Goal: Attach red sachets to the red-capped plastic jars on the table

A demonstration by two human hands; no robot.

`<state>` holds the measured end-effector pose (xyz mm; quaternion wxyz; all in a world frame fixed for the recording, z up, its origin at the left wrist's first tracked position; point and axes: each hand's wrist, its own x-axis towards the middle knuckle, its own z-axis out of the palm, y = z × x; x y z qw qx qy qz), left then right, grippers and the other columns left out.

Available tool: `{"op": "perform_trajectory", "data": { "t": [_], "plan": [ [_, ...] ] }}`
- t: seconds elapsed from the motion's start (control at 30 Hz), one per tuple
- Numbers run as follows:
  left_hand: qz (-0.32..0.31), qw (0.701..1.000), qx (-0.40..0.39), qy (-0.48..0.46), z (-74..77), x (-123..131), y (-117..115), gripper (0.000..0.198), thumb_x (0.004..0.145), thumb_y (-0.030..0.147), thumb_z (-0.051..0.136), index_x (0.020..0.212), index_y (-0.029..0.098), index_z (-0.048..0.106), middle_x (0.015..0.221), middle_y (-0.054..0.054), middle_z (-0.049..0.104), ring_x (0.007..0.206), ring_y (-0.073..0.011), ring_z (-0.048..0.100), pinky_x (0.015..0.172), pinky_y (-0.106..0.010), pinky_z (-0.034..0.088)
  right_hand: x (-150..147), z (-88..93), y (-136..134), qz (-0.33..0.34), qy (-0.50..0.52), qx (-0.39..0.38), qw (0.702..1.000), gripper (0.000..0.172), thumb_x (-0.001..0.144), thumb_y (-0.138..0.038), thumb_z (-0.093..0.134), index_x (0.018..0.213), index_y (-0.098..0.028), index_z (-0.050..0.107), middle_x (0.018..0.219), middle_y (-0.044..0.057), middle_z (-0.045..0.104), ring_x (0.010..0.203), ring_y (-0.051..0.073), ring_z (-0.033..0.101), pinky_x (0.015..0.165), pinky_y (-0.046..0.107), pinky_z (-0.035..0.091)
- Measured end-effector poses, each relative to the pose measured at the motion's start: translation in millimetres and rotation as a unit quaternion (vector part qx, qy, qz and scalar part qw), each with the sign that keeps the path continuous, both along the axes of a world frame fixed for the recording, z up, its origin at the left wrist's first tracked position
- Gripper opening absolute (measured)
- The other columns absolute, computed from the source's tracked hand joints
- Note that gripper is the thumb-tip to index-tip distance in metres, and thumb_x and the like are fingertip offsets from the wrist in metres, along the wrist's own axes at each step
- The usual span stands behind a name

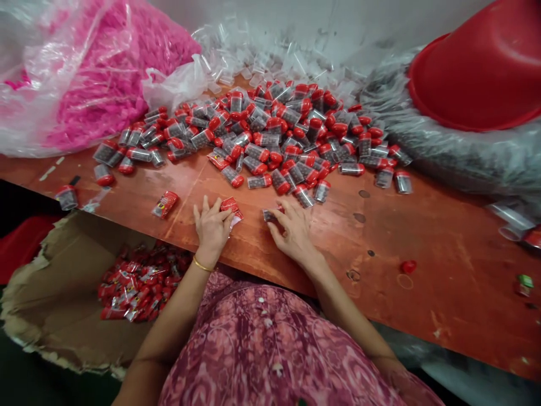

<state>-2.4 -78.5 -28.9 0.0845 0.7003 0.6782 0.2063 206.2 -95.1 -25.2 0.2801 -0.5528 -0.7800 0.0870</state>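
Just in front of my body, my left hand (211,228) rests on the table with its fingers spread. Its fingertips touch a small printed red wrapper (230,206). My right hand (295,231) has its thumb and fingers around a small clear tube (269,215) with dark contents, lying low over the tabletop; the fingers partly cover it. Beyond both hands spreads a heap of similar red-capped clear tubes (266,138). Left of my left hand lies a tube in a red printed wrapper (165,204).
An orange-brown table (422,299) carries everything. A torn cardboard box (46,321) below its left edge holds wrapped red tubes (135,282). A bag of pink pieces (105,73) stands left, clear empty tubes (270,56) behind, a red tub (477,67) on a plastic sack (465,152) right.
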Motion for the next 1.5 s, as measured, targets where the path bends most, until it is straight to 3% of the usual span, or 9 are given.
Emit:
{"op": "perform_trajectory", "data": {
  "t": [0.3,0.5,0.77,0.9,1.0,1.1,1.2,1.33,1.5],
  "plan": [
    [0.014,0.998,0.010,-0.059,2.6,2.0,3.3,0.028,0.084,0.038,0.051,0.094,0.024,0.073,0.129,-0.010,0.059,0.134,-0.0343,0.035,0.109,-0.061,0.015,-41.6,7.1,2.2,0.010,0.199,-0.090,0.976,0.025,0.089,-0.032,0.047,0.099,-0.019,0.065,0.090,0.007,0.069,0.080,0.018,0.062,0.075,0.031,0.047],
    [-0.041,0.998,-0.010,-0.047,0.9,4.8,-2.7,0.023,0.081,0.039,0.058,0.094,0.028,0.073,0.128,-0.008,0.060,0.134,-0.0358,0.033,0.109,-0.062,0.010,-43.1,2.7,6.3,0.027,0.159,-0.095,0.982,0.024,0.090,-0.031,0.047,0.096,-0.016,0.066,0.088,0.009,0.069,0.078,0.018,0.062,0.073,0.029,0.047],
    [0.014,0.994,0.002,-0.104,0.3,12.2,0.7,0.027,0.086,0.035,0.049,0.091,0.026,0.073,0.129,-0.010,0.059,0.132,-0.0344,0.037,0.107,-0.063,0.016,-44.3,1.4,7.1,0.010,0.171,-0.106,0.980,0.026,0.091,-0.034,0.045,0.092,-0.018,0.065,0.085,0.008,0.069,0.077,0.018,0.061,0.072,0.029,0.046],
    [0.035,0.988,0.000,-0.148,9.5,14.7,5.7,0.025,0.084,0.035,0.051,0.088,0.024,0.074,0.128,-0.012,0.059,0.132,-0.0348,0.038,0.107,-0.062,0.015,-57.0,-3.5,16.5,-0.023,0.262,-0.149,0.953,0.031,0.080,-0.043,0.059,0.098,-0.018,0.062,0.084,0.005,0.067,0.070,0.016,0.058,0.064,0.027,0.046],
    [0.030,0.977,0.011,-0.211,18.2,19.1,6.8,0.022,0.082,0.034,0.054,0.088,0.025,0.073,0.127,-0.009,0.060,0.131,-0.0326,0.040,0.108,-0.060,0.017,-64.0,-5.0,25.1,-0.016,0.392,-0.184,0.901,0.030,0.078,-0.047,0.057,0.085,-0.019,0.060,0.071,0.000,0.062,0.058,0.012,0.052,0.054,0.023,0.042],
    [0.066,0.952,0.015,-0.299,26.1,21.5,4.7,0.027,0.078,0.038,0.060,0.098,0.023,0.070,0.118,-0.010,0.066,0.120,-0.0294,0.052,0.104,-0.050,0.033,-62.5,0.0,29.2,-0.024,0.469,-0.196,0.861,0.031,0.079,-0.048,0.053,0.069,-0.019,0.055,0.057,-0.004,0.052,0.049,0.009,0.044,0.048,0.022,0.037],
    [0.093,0.912,-0.077,-0.392,31.9,22.3,1.3,0.034,0.076,0.048,0.060,0.084,0.017,0.072,0.084,-0.008,0.073,0.083,-0.0236,0.067,0.074,-0.032,0.051,-55.9,5.7,28.3,-0.039,0.488,-0.189,0.851,0.029,0.079,-0.046,0.053,0.069,-0.020,0.056,0.052,-0.005,0.047,0.045,0.009,0.039,0.046,0.022,0.035],
    [0.078,0.815,-0.224,-0.529,36.0,28.4,-0.6,0.041,0.064,0.055,0.068,0.062,0.015,0.068,0.052,-0.002,0.063,0.051,-0.0151,0.061,0.044,-0.021,0.043,-50.5,6.4,24.5,-0.033,0.488,-0.173,0.855,0.027,0.079,-0.044,0.053,0.067,-0.020,0.058,0.057,-0.003,0.053,0.053,0.011,0.047,0.055,0.024,0.041],
    [0.084,0.771,-0.154,-0.612,34.2,40.4,-1.8,0.032,0.052,0.044,0.079,0.060,0.015,0.067,0.053,0.002,0.061,0.048,-0.0090,0.052,0.048,-0.020,0.046,-49.8,5.8,19.2,-0.040,0.509,-0.175,0.842,0.028,0.077,-0.047,0.056,0.072,-0.020,0.060,0.064,-0.001,0.058,0.060,0.013,0.052,0.059,0.025,0.044]
  ]
}}
